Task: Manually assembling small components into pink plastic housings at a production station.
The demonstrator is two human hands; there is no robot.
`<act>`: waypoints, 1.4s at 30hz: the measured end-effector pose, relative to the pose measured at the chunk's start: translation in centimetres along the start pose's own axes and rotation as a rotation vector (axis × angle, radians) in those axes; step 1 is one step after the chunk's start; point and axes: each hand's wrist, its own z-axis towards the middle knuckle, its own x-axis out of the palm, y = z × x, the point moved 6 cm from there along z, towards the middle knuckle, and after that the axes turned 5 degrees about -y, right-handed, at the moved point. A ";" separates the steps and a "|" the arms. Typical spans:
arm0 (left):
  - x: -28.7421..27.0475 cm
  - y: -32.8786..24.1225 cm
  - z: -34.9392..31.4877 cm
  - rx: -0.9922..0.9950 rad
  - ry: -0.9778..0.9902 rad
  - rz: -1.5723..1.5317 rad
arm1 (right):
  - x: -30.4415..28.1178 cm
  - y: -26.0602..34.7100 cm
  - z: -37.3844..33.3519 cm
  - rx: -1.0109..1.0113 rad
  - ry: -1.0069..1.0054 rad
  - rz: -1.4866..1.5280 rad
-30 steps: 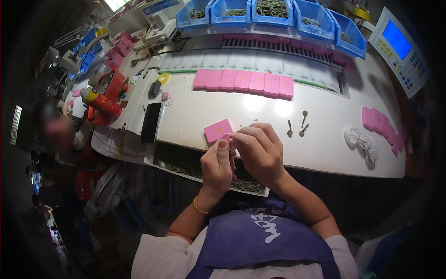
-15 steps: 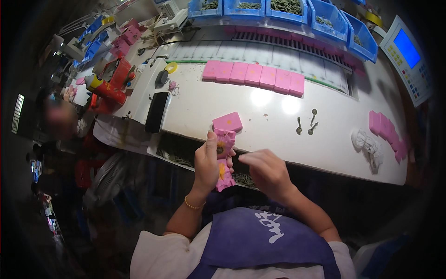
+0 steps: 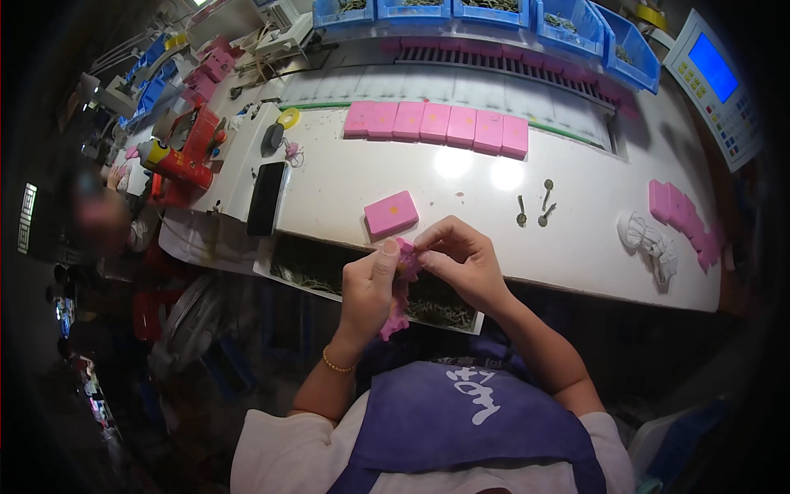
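My left hand (image 3: 367, 290) is closed around an unfolded pink box (image 3: 395, 319), thumb up, over the bench's front edge. The box hangs below the hand in a ragged pink strip, partly hidden by my fingers. My right hand (image 3: 457, 262) pinches the box's upper right edge with thumb and fingertips; whether anything small sits between them is hidden. Just beyond both hands a closed pink box (image 3: 391, 213) with a small yellow mark lies on the white bench. Below my hands is an open drawer (image 3: 480, 323) holding dried greenish pieces.
Several pink boxes (image 3: 434, 123) stand in a row at the back, with more pink boxes (image 3: 676, 212) at right beside a crumpled white cloth (image 3: 648, 240). Three dried stalks (image 3: 548, 196) lie nearby. A black phone (image 3: 267, 198) rests left; blue bins (image 3: 568, 31) line the back.
My right hand has come in from the right and now grips the pink box in my left hand. The view has shifted slightly, and the closed box now shows apart from the held one.
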 end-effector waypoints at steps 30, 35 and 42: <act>0.9 0.4 -1.3 -0.340 0.170 -0.222 | 0.1 0.3 -1.8 0.038 0.016 -0.120; 0.9 1.5 -0.8 -0.283 0.098 -0.178 | -0.4 0.7 -2.0 -0.058 -0.092 -0.287; -2.2 0.2 -1.7 0.129 -0.156 0.181 | 2.6 1.3 -1.9 -0.514 -0.206 -0.749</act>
